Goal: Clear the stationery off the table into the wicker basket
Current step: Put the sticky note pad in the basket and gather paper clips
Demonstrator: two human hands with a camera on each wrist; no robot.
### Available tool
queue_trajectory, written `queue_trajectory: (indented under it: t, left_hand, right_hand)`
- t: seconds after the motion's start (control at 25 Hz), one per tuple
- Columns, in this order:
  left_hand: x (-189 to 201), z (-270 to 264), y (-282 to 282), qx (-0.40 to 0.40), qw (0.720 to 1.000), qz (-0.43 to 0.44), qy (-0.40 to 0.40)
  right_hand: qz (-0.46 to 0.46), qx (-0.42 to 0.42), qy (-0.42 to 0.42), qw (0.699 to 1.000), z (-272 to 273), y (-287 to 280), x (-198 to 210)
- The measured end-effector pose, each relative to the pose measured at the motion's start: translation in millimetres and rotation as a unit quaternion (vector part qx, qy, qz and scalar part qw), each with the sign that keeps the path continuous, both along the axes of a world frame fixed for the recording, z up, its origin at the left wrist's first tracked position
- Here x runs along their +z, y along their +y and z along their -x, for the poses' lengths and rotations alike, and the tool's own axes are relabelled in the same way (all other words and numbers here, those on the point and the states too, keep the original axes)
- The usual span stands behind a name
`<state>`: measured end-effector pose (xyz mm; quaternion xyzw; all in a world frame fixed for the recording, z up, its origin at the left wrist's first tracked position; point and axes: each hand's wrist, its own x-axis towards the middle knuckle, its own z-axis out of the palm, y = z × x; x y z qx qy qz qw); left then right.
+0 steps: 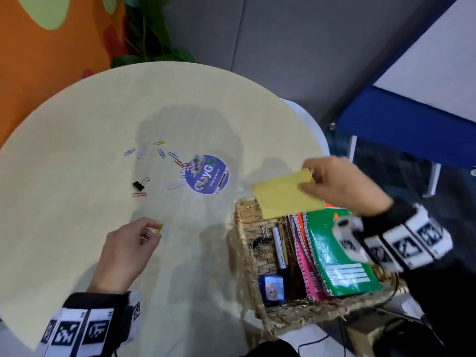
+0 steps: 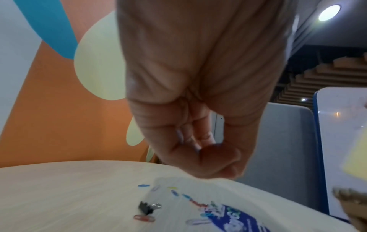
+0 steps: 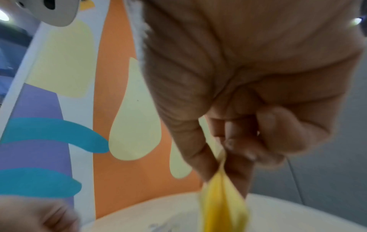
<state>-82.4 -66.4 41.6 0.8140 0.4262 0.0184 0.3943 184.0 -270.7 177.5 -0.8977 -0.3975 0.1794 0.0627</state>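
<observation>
left hand (image 1: 126, 249), nearest the head camera, over the near part of the round table (image 1: 77, 155); thumb and forefinger pinch a yellow clip (image 1: 159, 228), other fingers curled under. the left wrist view shows the fingers folded toward the palm, the clip itself not discernible there.

right hand (image 1: 340, 184) above the far corner of the basket (image 1: 244, 256), thumb and fingers pinching the edge of a yellow pad (image 1: 286, 195), which hangs tilted, its lower corner over the basket's rim. right wrist view: pad seen edge-on, blurred, clamped between fingertips (image 3: 200, 157).

basket stands at the table's right edge. inside: green notebook (image 1: 340, 256) leaning over pink and orange spiral notebooks (image 1: 302, 253), a marker (image 1: 279, 247), binder clips (image 1: 261, 239), a small blue case (image 1: 273, 289).

on the table, well apart from the basket: loose coloured paper clips (image 1: 161, 152), one black binder clip (image 1: 140, 183), a red clip (image 1: 139, 194) just beside it. several clips overlap a round purple sticker (image 1: 210, 176).
</observation>
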Motion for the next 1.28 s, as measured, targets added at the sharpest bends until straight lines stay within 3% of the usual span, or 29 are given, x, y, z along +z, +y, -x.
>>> queue_trajectory:
  t: [0.2,0.32,0.56,0.76,0.88,1.12,1.2,1.28]
  left_hand:
    - [15,-26,-28,-0.02,0.999,0.016,-0.039]
    - [25,-45,-51,-0.061,0.997,0.018,-0.051]
    - [38,-108,-102,-0.225,0.973,-0.024,-0.052]
    - [27,-165,-135,-0.34,0.929,-0.122,0.085]
    - [20,-185,-144,-0.398,0.89,-0.129,0.18]
    - [10,-200,-151,-0.416,0.857,-0.112,0.283]
    - [7,-201,-153,-0.395,0.861,-0.086,0.309]
    - [11,-203,-144,-0.382,0.892,-0.077,0.23]
  right_hand:
    - [0.047,-0.186,0.122,0.974,25,-68,-78]
    - [0.076,-0.226,0.164,0.957,27,-82,-110]
    - [0.204,-0.159,0.184,0.948,31,-80,-128]
    - [0.237,-0.092,0.208,0.945,34,-76,-127]
    - [0.239,-0.081,0.186,0.95,31,-77,-126]
    - [0.199,-0.076,0.193,0.958,21,-83,-127]
    - [0.195,-0.088,0.188,0.958,17,-85,-124]
    - [0.199,-0.089,0.176,0.96,11,-89,-120]
